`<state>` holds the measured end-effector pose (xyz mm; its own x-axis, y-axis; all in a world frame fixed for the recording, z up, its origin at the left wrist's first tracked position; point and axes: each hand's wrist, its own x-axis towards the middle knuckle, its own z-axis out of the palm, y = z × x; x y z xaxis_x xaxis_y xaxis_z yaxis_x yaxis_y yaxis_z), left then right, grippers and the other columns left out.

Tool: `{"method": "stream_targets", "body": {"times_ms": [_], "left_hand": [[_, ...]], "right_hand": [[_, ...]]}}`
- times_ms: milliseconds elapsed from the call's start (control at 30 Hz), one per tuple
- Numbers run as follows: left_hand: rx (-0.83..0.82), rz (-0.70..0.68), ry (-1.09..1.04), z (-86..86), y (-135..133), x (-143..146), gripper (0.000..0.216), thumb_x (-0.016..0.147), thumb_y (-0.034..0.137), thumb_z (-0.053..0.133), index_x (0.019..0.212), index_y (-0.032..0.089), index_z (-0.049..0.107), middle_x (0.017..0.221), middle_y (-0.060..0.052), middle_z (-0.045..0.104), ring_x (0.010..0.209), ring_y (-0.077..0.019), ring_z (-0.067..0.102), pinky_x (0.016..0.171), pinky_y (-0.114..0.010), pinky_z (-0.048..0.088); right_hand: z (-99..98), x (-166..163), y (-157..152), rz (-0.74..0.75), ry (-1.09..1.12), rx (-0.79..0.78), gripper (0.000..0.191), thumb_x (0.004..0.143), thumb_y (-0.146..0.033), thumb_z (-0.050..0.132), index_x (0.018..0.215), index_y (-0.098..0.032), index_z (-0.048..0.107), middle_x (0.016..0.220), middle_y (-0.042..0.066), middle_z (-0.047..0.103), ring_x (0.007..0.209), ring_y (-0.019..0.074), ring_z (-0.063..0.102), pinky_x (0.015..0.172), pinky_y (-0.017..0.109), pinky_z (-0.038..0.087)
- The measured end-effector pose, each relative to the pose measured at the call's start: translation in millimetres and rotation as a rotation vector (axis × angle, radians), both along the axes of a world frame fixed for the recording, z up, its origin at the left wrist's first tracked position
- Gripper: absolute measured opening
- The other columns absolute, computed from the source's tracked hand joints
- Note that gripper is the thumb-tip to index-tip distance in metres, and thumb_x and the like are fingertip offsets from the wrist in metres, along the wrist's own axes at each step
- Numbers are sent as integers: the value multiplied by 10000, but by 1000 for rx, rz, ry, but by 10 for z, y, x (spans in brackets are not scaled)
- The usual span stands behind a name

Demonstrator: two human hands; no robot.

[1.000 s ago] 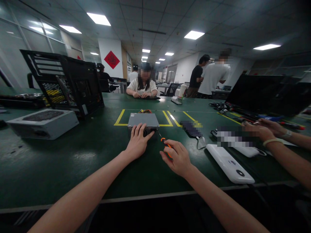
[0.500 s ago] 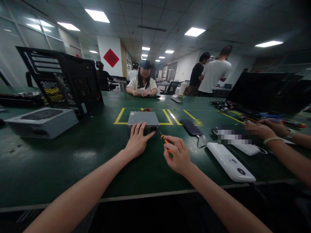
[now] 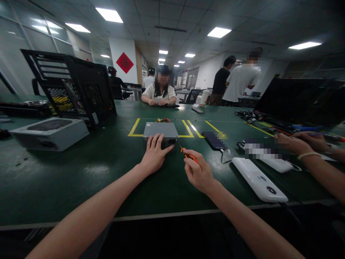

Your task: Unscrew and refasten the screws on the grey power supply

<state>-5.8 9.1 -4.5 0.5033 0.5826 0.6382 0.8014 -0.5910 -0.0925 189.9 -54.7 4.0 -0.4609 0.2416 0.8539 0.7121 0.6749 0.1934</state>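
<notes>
A grey metal computer power supply unit point(image 3: 161, 128) sits on the green tabletop, with coloured cables point(image 3: 163, 120) behind it. My left hand point(image 3: 155, 154) holds its near side, fingers over the top front edge and thumb toward the right along the front. In my right hand point(image 3: 198, 172) is an orange and black screwdriver point(image 3: 191, 155), gripped by the handle. Its thin shaft points up and left to the front right corner of the unit. Whether the tip sits in a screw is too small to tell.
To the left stand another power supply point(image 3: 51, 133) and a black computer case point(image 3: 72, 86). On the right lie a phone point(image 3: 214, 140), a white power bank point(image 3: 258, 179) and a co-worker's hands point(image 3: 293, 145). A person point(image 3: 159, 91) sits across the green table point(image 3: 88, 194).
The view has shifted slightly. My right hand has turned a little, and the screwdriver's handle lies at a flatter angle. My left hand stays on the power supply unit.
</notes>
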Motion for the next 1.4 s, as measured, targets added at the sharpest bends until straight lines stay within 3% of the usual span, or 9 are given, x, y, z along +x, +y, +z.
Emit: {"method": "stream_targets", "body": {"times_ms": [167,300,700,800,1067,1200,1400], "left_hand": [[-4,15,-4,12,-4,15,484,798,140,513,1227,365,505,1422,-61,238,1315,-322,172,1057,-549,160],[6,20,4,20,-11,21,469,800,163,530,1223,363,507,1416,-66,240,1308,-325,179,1054,-545,167],[28,52,26,30,-30,33,443,812,192,521,1222,361,503,1392,-91,267,1301,-334,197,1043,-544,187],[33,61,26,36,-39,33,450,808,196,530,1222,369,500,1386,-81,280,1300,-331,200,1040,-543,197],[39,65,26,57,-42,36,449,814,193,518,1229,365,497,1369,-75,309,1297,-322,202,1030,-541,215],[41,66,34,63,-41,37,450,812,196,522,1231,356,496,1367,-90,307,1287,-332,217,1026,-542,216],[42,82,38,70,-44,49,452,812,205,524,1234,364,486,1365,-87,318,1284,-325,225,1023,-540,218]], "right_hand": [[-17,3,12,-53,30,-4,275,778,-82,526,1010,-222,475,1045,99,526,992,209,536,747,355,526],[-35,7,33,0,53,-34,369,775,-48,498,1098,-206,417,1163,132,481,1078,212,508,796,362,523],[-12,8,33,-8,47,-14,351,780,-57,511,1078,-233,452,1081,102,502,1008,204,532,758,358,533],[-8,3,30,19,85,-34,386,770,-36,499,1107,-211,431,1163,135,468,1078,221,505,781,367,530],[-3,-15,33,21,97,-43,364,776,-54,492,1097,-218,439,1143,122,492,1050,214,523,779,381,528],[7,-15,24,-23,72,-11,323,780,-69,513,1060,-224,467,1048,101,522,981,206,541,745,365,531],[9,-15,22,-16,96,-15,331,775,-66,514,1069,-209,462,1104,121,509,1028,218,531,771,381,532]]}}
